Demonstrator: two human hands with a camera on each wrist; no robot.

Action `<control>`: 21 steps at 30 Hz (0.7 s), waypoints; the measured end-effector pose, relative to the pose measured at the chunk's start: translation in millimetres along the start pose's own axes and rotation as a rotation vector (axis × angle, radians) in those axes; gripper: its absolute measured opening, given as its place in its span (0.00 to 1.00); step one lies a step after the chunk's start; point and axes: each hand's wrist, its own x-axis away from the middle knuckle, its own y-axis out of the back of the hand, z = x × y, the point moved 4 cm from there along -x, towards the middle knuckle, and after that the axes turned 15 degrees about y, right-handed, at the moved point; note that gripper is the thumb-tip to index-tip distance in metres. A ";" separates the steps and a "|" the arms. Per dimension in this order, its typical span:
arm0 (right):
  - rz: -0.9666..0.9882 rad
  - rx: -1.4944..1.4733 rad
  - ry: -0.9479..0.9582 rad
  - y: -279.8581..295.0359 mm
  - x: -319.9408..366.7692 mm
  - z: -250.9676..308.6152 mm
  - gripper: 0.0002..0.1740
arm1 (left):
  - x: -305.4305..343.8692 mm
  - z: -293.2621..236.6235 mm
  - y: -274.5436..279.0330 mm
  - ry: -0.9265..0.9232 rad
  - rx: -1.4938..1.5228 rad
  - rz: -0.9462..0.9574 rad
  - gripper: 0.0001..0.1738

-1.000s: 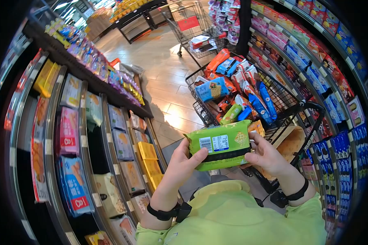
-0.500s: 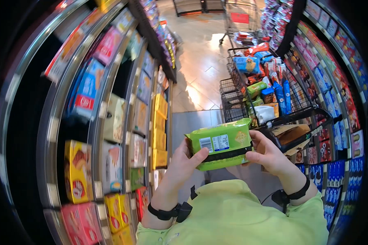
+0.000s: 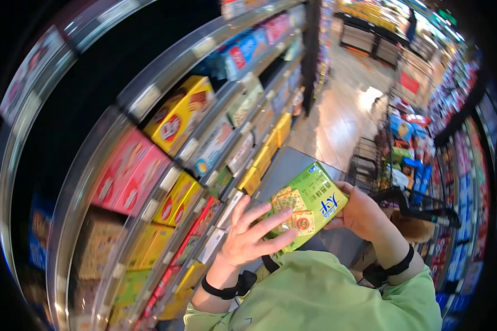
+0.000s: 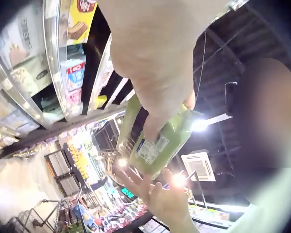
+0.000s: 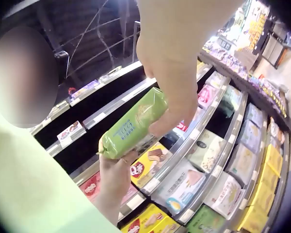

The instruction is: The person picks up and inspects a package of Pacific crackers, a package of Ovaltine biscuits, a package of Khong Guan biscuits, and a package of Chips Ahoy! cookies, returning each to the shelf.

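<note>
A green cracker packet [image 3: 306, 207] is tilted in front of the chest, its side with the cracker picture facing up. My right hand [image 3: 361, 212] grips its right end. My left hand [image 3: 257, 231] lies at the other end, fingers spread and nearly straight across the picture. The left wrist view has the packet [image 4: 157, 145] between both hands, its white label showing. From the right wrist, the packet [image 5: 136, 124] has my right hand [image 5: 174, 97] at its upper end and my left hand [image 5: 114, 179] at its lower end.
Shelves [image 3: 149, 102] of boxed and bagged snacks run along the left, with yellow boxes [image 3: 182, 118] and pink boxes [image 3: 130, 171]. A loaded cart [image 3: 370, 151] stands ahead at the right, beside the tiled aisle floor [image 3: 337, 110]. More shelves line the right.
The packet has turned from its barcode side to its picture side. My left hand has loosened from its grip and spread its fingers. The head view has swung left toward the shelves.
</note>
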 end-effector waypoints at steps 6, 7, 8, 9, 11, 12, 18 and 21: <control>0.180 0.309 0.088 -55.1 -8.4 -18.1 0.29 | 49.7 -18.0 38.6 0.269 -0.173 -0.176 0.26; 0.208 0.335 0.131 -60.4 -9.0 -19.0 0.29 | 55.0 -16.9 42.5 0.404 -0.152 -0.193 0.30; 0.244 0.334 0.163 -61.6 -10.6 -21.0 0.29 | 60.7 -16.9 45.1 0.435 -0.096 -0.154 0.37; 0.266 0.419 0.259 -56.9 -10.5 -22.4 0.30 | 68.4 -19.3 46.8 0.485 -0.063 -0.127 0.39; 0.303 0.551 0.302 -67.1 -6.4 -21.5 0.32 | 82.9 -28.9 54.6 0.600 0.076 -0.093 0.37; 0.418 0.689 0.470 -69.2 -10.7 -26.6 0.33 | 88.1 -36.6 56.9 0.655 0.185 -0.125 0.38; 0.977 1.046 0.508 -98.9 17.5 -40.9 0.43 | 75.7 -89.8 58.2 0.920 0.315 0.076 0.42; 1.099 1.063 0.394 -111.7 23.6 -45.6 0.41 | 95.1 -100.9 65.5 1.108 0.265 0.165 0.37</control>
